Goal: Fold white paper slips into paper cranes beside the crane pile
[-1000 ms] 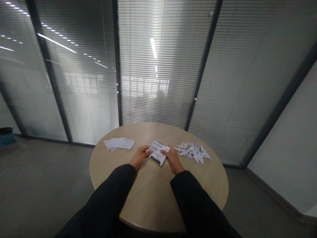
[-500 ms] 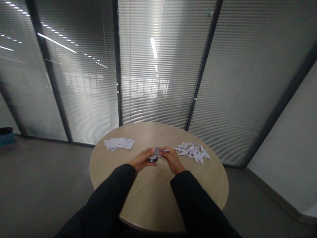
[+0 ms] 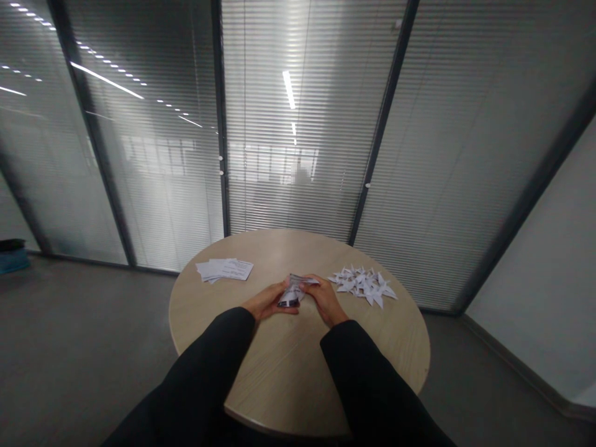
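Between my hands, above the middle of the table, is a partly folded piece of printed paper [image 3: 292,290] with a dark patch along its near edge. My left hand [image 3: 269,301] grips its left side, with fingers reaching beneath it. On the other side my right hand [image 3: 322,298] pinches the right part of the paper. Just right of that hand lies a heap of folded white paper pieces [image 3: 364,284] with pointed ends. A loose stack of printed paper sheets [image 3: 226,269] rests to the left of my hands.
The round wooden table [image 3: 288,379] stands before me, its far edge close to a glass partition with blinds [image 3: 293,205]. A white wall [image 3: 554,261] rises at the right. On the floor at far left sits a blue and black object [image 3: 13,256].
More of the paper's face now shows between my hands, as its upper edge has opened up and my left fingers have shifted slightly. The heap and the stack have not moved.
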A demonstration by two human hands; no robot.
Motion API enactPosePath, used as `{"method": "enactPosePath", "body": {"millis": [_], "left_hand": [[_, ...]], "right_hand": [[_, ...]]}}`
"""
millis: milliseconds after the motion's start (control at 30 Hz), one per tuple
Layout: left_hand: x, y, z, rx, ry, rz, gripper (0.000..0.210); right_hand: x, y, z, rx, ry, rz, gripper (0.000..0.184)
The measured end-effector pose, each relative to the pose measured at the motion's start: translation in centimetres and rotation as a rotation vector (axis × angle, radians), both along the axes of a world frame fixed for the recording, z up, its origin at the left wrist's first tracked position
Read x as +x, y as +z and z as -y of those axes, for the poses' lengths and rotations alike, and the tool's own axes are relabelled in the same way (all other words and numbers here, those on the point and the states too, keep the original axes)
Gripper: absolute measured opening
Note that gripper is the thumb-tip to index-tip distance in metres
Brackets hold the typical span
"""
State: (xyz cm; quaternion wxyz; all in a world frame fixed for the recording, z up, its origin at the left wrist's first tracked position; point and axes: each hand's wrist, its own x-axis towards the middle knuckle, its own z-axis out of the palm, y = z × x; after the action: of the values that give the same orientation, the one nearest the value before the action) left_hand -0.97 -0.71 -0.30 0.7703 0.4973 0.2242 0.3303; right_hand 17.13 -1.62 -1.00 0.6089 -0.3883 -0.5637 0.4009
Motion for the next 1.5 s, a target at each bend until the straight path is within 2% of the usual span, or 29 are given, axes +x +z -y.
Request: {"method": "enactPosePath", "body": {"millis": [233,367,500,700,767,933,1000,1233,1400,1500], "left_hand": [[0.0,0.5,0.4,0.042,-0.022,-0.034,0.046],[0.2,0.2,0.1,0.096,-0.027,-0.070,0.046],[0.4,-0.5,-0.6,0.218,0.059,-0.117,0.046],[0.7,-1.1,-1.5,0.273,0.194,-0.187,0.057],[0.8,-1.1,-1.6,0.308,0.219,-0.202,0.058],[0.9,-1.3,-1.7,0.429,0.216,-0.249,0.056],[1.1,-1.5,-1.8,0.475,0.200,-0.263,0.055],[1.1,-1.5,-1.5,0.621,0.184,-0.324,0.054],[0.8,-0.4,-0.7,0.811,0.275,-0.447,0.046],[0.7,-0.1,-0.5,0.831,0.341,-0.442,0.044]], "right_hand": [[0.0,0.2,0.2,-0.010,-0.013,0.023,0.023],[-0.1,0.3,0.2,-0.052,0.001,-0.059,0.029],[-0.3,0.6,0.5,-0.079,0.018,-0.201,0.042],[-0.3,0.7,0.2,-0.087,0.050,-0.375,0.046],[-0.4,0.4,0.0,-0.092,0.061,-0.380,0.053],[-0.8,-0.1,0.0,-0.123,0.060,-0.255,0.084],[-0.9,-0.1,0.2,-0.107,0.044,-0.217,0.089],[-1.0,0.5,0.8,-0.050,-0.002,-0.148,0.086],[-0.9,0.4,0.7,-0.056,-0.009,-0.131,0.077],[-0.9,0.3,0.6,-0.071,-0.032,-0.116,0.063]]}}
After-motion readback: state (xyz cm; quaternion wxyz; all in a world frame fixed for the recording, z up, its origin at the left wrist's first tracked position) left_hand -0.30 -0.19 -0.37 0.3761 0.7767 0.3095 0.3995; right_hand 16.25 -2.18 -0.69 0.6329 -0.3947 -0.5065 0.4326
